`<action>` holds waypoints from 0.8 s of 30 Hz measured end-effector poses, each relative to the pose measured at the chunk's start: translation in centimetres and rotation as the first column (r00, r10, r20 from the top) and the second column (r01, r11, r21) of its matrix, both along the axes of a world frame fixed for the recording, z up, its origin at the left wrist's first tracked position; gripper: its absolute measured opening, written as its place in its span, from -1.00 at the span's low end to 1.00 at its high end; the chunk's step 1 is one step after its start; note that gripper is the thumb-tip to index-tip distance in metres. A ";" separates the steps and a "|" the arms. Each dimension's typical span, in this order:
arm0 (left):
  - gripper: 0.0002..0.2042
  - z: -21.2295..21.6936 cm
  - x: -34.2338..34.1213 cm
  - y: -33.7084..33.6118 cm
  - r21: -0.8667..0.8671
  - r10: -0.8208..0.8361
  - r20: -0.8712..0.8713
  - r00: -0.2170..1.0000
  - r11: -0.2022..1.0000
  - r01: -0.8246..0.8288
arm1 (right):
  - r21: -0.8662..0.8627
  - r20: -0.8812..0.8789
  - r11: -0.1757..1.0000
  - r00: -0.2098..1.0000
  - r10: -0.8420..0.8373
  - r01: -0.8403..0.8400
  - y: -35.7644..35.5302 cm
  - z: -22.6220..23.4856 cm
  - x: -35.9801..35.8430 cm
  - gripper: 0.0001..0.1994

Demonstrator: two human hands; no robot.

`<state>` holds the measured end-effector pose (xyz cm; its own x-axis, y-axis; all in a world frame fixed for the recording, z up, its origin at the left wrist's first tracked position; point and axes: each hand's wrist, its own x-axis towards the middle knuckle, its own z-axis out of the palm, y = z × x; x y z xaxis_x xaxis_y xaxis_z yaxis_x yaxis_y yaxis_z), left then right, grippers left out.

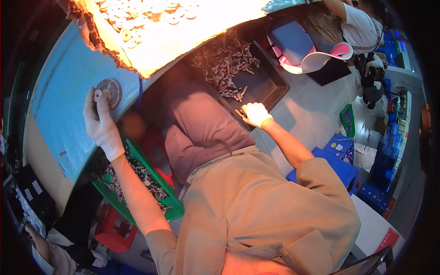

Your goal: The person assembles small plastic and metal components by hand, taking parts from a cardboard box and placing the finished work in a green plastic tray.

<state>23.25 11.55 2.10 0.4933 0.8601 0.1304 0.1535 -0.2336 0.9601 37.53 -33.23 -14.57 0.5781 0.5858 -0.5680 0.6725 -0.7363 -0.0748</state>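
My left hand [101, 126], in a white knit glove, is over the blue table top. Its fingers are closed around a small pale ring-shaped piece [97, 96]. Right beside those fingertips lies a round grey disc [111, 90], partly covered by the hand. My right hand [255, 115], also gloved, hangs low by the near edge of a black tray [275, 91]. A small thin brownish piece [239, 113] sticks out from its closed fingers; its exact kind is unclear. Heaped in the tray are many small greyish-brown scrap-like pieces [224, 64].
Brightly lit ring-shaped pieces [130, 34] lie on brown paper at the table's far side. Below my left arm stands a green crate [172, 208] of small parts, near a red stool [114, 231]. A pink-and-white chair [316, 62] and another person [364, 30] are at far right.
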 end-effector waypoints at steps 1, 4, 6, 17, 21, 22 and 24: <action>-0.51 0.0 0.0 0.0 0.010 -0.001 -0.010 1.000 1.000 0.001 | -0.003 0.007 1.000 1.000 -0.009 0.009 -0.1 -0.5 0.1 -0.73; -0.51 0.5 0.4 -0.3 0.004 0.015 -0.023 1.000 1.000 -0.015 | 0.029 -0.013 0.997 0.997 -0.071 0.071 0.1 -1.5 0.6 -0.72; -0.50 0.8 0.4 -0.5 -0.011 0.029 -0.025 0.999 1.000 -0.029 | 0.023 -0.100 0.996 0.992 -0.079 0.081 0.5 -0.6 1.3 -0.72; -0.50 0.2 -0.1 0.1 0.041 0.022 -0.032 0.999 0.999 -0.021 | 0.293 0.156 0.937 0.957 -0.243 0.190 -0.2 0.3 2.1 -0.59; -0.52 -0.1 -0.4 0.0 0.038 0.001 -0.015 1.000 0.999 0.000 | 0.248 -0.007 0.939 0.970 -0.244 0.239 0.6 0.1 2.3 -0.49; -0.52 -0.2 -0.6 0.0 0.038 0.004 -0.017 1.000 0.999 -0.003 | 0.191 -0.050 0.935 0.954 -0.295 0.299 0.8 -0.2 2.0 -0.45; -0.53 -0.4 -0.3 0.1 0.086 0.018 -0.033 0.999 0.996 -0.015 | 0.161 -0.066 0.909 0.923 -0.380 0.386 1.4 -1.0 1.7 -0.42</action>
<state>22.92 11.61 1.74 0.4845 0.8544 0.1877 0.1904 -0.3124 0.9307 39.23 -31.81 -15.52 0.7600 0.4114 -0.5032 0.3368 -0.9114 -0.2366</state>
